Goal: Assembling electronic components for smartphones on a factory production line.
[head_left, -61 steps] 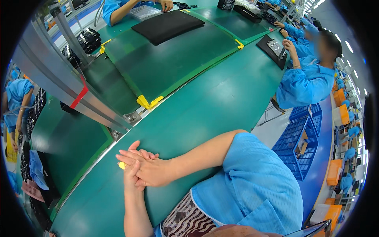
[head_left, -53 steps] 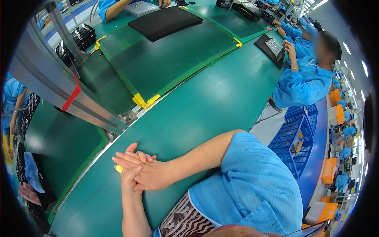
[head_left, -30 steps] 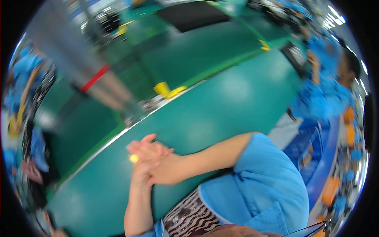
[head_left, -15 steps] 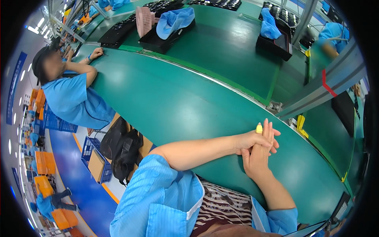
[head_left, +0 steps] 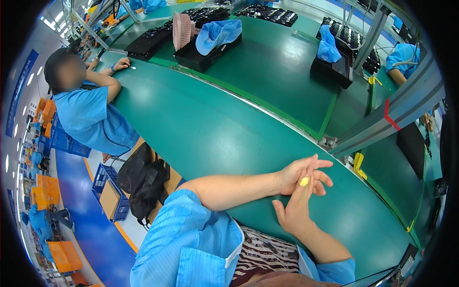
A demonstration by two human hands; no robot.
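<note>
My two hands meet above the green tabletop [head_left: 205, 138] at the right, touching each other. My left hand [head_left: 291, 176] is open, its fingers spread and pointing right. Against its palm and fingers lies my right hand [head_left: 295, 213], open too, fingers stretched upward and thumb held apart. A small yellow cover [head_left: 304, 182], like a finger cot, sits on a fingertip, seemingly of the right hand. Neither hand holds any object that I can see. Some fingertips are hidden where the hands overlap.
A black box with a blue cap [head_left: 217, 36] and a pink fan [head_left: 182, 31] stands across the table. Another black box [head_left: 332, 71] holds blue cloth. A metal post [head_left: 389, 115] rises at right. A co-worker [head_left: 91, 110] sits left, near black bags [head_left: 143, 179].
My left hand has loosened its clasp on the right and spread its fingers. The right hand has shifted left and lower, its yellow-tipped finger now over the left hand.
</note>
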